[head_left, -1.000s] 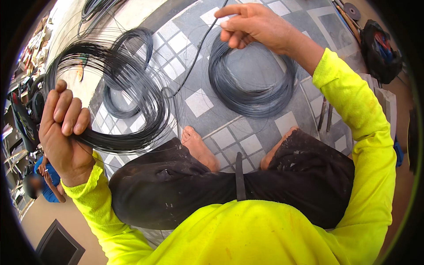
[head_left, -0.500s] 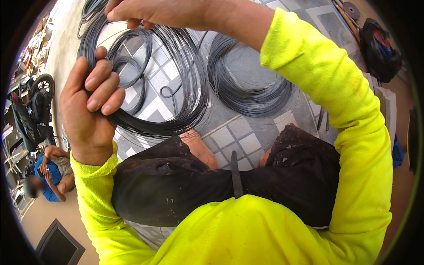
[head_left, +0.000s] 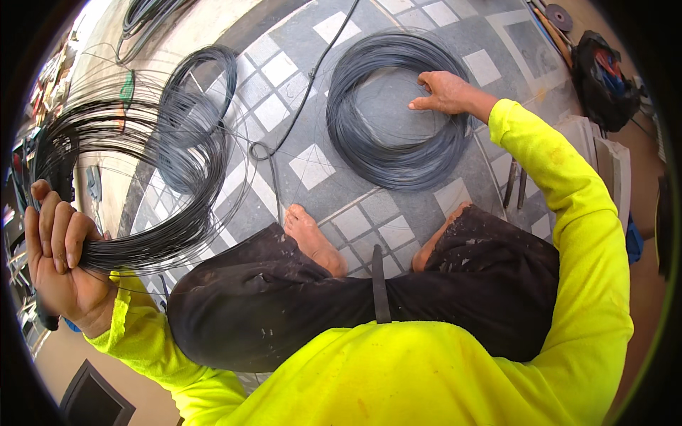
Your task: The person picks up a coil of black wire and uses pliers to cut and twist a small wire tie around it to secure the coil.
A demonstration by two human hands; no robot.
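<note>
My left hand [head_left: 67, 259] is raised at the far left, its fingers wrapped round one side of a large loose coil of dark wire [head_left: 170, 234]. The held coil tilts, and its strands fan out over the floor. To the right, a second coil of grey wire [head_left: 348, 135] lies flat on the tiles. Over this coil's right side reaches my right hand [head_left: 449, 94], thumb and forefinger apart and nothing visible between them. Whether it touches the wire I cannot tell. Behind the held coil lies a smaller bundle of wire [head_left: 229, 67], partly hidden.
A black cord [head_left: 310, 85] with a small loop runs between the coils. Two dark rods [head_left: 517, 184] lie near my right knee, and a black bag [head_left: 604, 82] stands at the far right. Another coil [head_left: 145, 18] is at the top left. My bare feet rest on the tiles.
My left hand has swung left and down with the coil, which has come away from the middle. My right hand has moved from the held coil's top across to the coil on the right.
</note>
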